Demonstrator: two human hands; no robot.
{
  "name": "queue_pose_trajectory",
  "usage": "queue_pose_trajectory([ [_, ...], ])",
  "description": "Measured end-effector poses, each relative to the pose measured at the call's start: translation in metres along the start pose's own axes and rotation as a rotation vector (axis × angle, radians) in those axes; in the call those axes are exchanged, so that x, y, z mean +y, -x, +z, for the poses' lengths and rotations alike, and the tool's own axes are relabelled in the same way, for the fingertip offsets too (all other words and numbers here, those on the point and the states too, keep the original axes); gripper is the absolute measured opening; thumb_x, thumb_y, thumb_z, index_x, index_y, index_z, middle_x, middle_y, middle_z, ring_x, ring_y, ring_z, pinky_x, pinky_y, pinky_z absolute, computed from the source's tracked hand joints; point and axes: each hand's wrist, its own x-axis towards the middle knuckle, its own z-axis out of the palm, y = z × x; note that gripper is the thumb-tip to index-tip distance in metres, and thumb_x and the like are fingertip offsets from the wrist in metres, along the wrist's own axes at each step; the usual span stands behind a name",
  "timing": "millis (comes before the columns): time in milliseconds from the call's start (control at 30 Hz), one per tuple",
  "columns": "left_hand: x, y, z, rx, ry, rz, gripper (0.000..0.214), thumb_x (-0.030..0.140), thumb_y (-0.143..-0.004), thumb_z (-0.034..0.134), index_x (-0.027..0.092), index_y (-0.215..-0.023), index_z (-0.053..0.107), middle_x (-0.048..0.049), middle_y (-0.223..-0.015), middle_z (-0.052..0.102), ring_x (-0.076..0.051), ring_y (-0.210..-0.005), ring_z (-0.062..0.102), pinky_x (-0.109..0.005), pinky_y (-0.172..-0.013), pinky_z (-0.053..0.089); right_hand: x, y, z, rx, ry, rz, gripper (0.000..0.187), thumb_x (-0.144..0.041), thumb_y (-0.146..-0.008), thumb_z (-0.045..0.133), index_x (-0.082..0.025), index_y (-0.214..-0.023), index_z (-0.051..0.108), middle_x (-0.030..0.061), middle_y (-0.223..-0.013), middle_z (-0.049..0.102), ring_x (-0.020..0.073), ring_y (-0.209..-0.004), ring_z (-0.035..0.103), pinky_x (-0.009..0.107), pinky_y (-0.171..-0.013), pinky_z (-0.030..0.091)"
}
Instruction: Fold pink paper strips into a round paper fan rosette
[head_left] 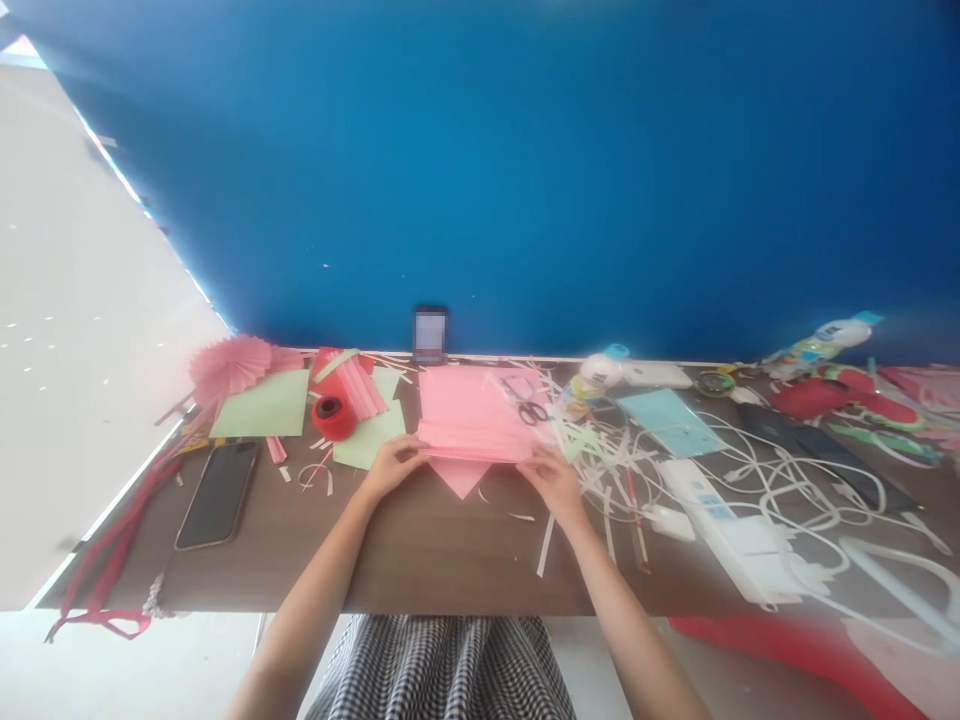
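A pink sheet of paper (469, 415), pleated into folds along its near edge, lies in the middle of the brown table (420, 560). My left hand (391, 464) pinches the left end of the pleats. My right hand (553, 475) pinches the right end. A pink corner of the paper points toward me between both hands. Scissors (531, 408) rest on the sheet's far right corner.
A black phone (217, 493) lies at left, with green paper (264, 405), a red tape roll (332, 416) and a pink paper fan (229, 365). Another phone (430, 334) leans on the blue wall. Paper strips, white cables and a power strip (731, 525) crowd the right.
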Motion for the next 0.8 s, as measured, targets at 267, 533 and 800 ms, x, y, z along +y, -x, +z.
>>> queue_pose_trajectory([
  [267,-0.002,0.001,0.001,0.006,0.107,-0.06,0.021,0.036,-0.072,0.06,0.016,-0.075,0.065,-0.0055,-0.08,0.067,-0.017,-0.075,0.063,-0.03,-0.073,0.051,-0.01,0.002,0.0,-0.044,-0.042,0.101,0.026,-0.042,-0.065,0.065,-0.017,-0.07,0.067,0.012,-0.096,0.065,0.0269,-0.095,0.058,0.043,-0.084,0.045],
  [533,-0.004,0.004,0.005,-0.037,0.106,-0.092,0.036,0.034,-0.066,0.067,0.017,-0.098,0.063,-0.0075,-0.101,0.064,-0.018,-0.085,0.062,-0.03,-0.076,0.051,-0.01,0.008,0.002,0.13,0.02,-0.033,0.026,-0.04,-0.067,0.065,-0.02,-0.084,0.065,0.0065,-0.089,0.061,0.0209,-0.087,0.058,0.037,-0.075,0.05],
  [800,0.0,0.004,-0.001,0.005,-0.049,-0.056,0.03,0.038,-0.068,0.064,0.018,-0.091,0.068,-0.0059,-0.086,0.069,-0.019,-0.078,0.062,-0.03,-0.073,0.05,-0.015,0.014,-0.009,0.022,0.261,-0.326,0.013,-0.031,-0.073,0.062,-0.027,-0.085,0.067,0.0044,-0.093,0.059,0.0203,-0.091,0.057,0.039,-0.084,0.047],
])
